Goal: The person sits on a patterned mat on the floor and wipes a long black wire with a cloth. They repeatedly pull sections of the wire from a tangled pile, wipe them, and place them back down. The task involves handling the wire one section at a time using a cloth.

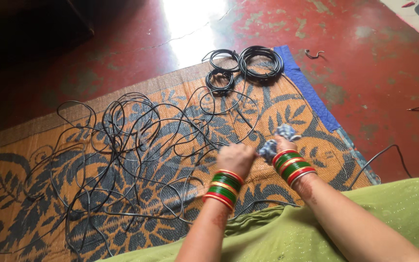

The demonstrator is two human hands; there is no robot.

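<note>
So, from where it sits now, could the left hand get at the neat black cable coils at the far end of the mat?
Probably yes, with a forward lean. The left hand is closed near the cloth, and the coils lie well beyond it. Only loose tangled cable and bare mat lie between, nothing blocking.

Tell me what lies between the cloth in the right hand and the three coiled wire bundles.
In the head view, bare mat crossed by a few loose black wire strands lies between the cloth and the coiled bundles.

Stacked red, green and gold bangles point(223, 188) on both wrists; green garment point(394, 208).
</note>
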